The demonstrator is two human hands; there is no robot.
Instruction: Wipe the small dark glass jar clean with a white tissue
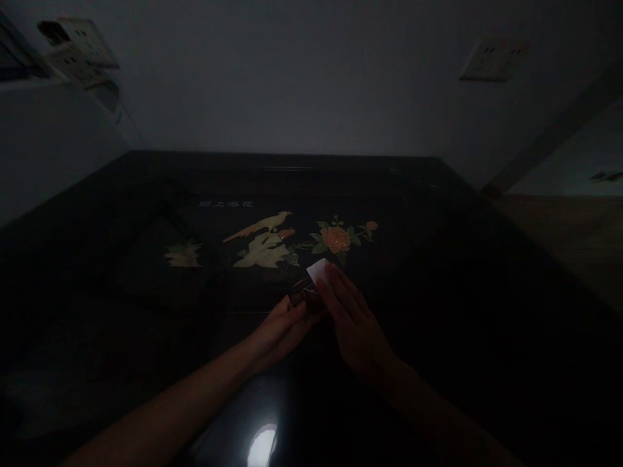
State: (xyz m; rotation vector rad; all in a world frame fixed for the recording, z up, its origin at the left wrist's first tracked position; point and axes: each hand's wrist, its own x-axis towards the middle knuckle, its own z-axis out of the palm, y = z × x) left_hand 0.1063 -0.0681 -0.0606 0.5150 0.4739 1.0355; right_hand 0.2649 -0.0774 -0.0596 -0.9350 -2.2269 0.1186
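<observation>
The scene is very dark. My left hand (280, 327) rests on a glossy black table (462, 272), its fingers closed on a small dark object (302, 295) that I cannot make out. My right hand (353, 318) lies just right of it, fingers stretched forward, with a small white card or slip (318, 270) at its fingertips. The white piece touches the dark object's top right. Both hands meet at the table's middle, just in front of the painted flowers.
The tabletop bears an inlaid bird (260, 227), leaves and an orange flower (335, 239). A bright reflection (261, 446) shows at the near edge. Wall sockets sit upper left (80, 48) and upper right (492, 59). Wooden floor (574, 240) lies to the right.
</observation>
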